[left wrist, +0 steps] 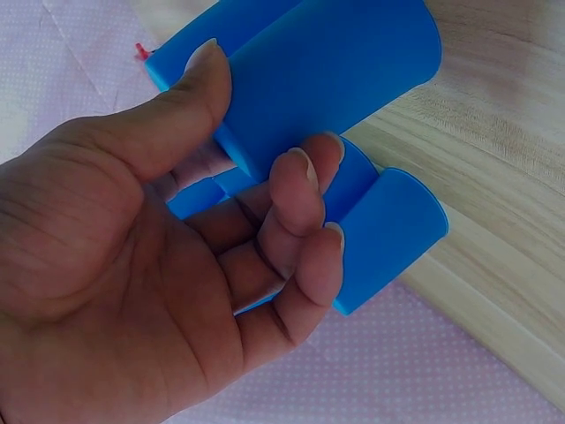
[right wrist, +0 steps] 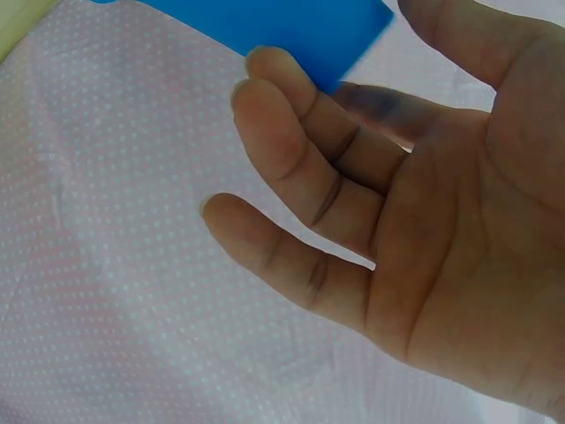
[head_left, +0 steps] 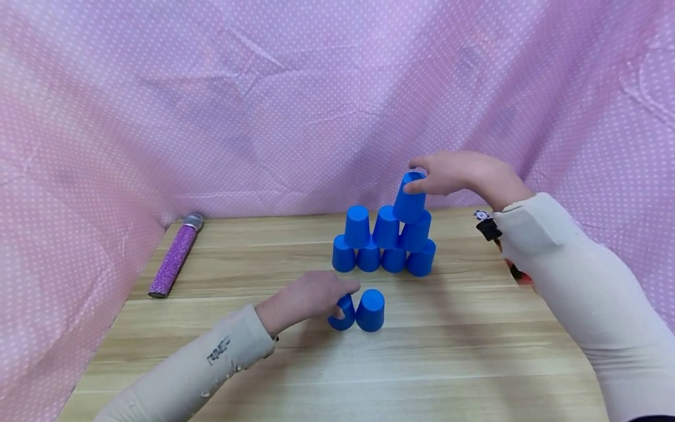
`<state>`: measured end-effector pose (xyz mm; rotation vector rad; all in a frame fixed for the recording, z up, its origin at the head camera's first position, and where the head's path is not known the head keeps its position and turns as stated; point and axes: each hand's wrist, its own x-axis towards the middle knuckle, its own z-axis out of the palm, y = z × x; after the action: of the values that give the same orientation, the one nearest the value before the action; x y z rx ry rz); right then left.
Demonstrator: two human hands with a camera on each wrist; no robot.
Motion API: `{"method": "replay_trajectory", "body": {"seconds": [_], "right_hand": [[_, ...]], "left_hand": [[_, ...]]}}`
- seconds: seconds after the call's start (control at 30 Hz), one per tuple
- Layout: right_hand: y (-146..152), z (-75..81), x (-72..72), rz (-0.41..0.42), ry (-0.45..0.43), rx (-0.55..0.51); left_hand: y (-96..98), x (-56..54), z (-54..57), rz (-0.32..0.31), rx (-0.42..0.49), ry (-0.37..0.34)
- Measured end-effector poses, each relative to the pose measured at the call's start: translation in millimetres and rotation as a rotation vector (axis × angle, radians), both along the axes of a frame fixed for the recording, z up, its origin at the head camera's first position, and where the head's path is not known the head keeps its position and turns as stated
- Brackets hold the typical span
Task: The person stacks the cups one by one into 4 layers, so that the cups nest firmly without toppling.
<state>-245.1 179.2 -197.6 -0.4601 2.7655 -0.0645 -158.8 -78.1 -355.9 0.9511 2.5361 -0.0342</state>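
Observation:
Blue cups stand upside down in a stepped wall, with several in the bottom row point(head_left: 344, 255) and three in the row above point(head_left: 357, 227). At the wall's upper right, my right hand point(head_left: 456, 173) pinches a blue cup point(head_left: 410, 202) near its narrow end, over the middle and right cups of the second row. Whether its rim touches them I cannot tell. Nearer the front, my left hand point(head_left: 316, 293) grips another blue cup point(head_left: 348, 310) between thumb and fingers, partly hiding it. Beside that one stands an upside-down blue cup point(head_left: 370, 313).
A purple glittery microphone point(head_left: 175, 258) lies at the left of the wooden table point(head_left: 422, 363). Pink dotted cloth point(head_left: 295, 105) hangs behind and at the sides. Something dark and red, partly hidden by the right sleeve point(head_left: 559, 258), lies at the right edge.

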Motion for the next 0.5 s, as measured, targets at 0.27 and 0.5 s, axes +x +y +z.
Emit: {"method": "replay_trajectory", "body": {"seconds": [0.27,0.5], "right_hand": [[-2,13.0,44.7,0.03,0.191,-0.066],[-16,-38.7,92.9,0.191,0.227,-0.194]], "left_hand": [[-0.9,-0.7,-1.0,0.003,0.003,-0.003],[0.3,-1.9,-2.1,0.007,-0.029,0.004]]}}
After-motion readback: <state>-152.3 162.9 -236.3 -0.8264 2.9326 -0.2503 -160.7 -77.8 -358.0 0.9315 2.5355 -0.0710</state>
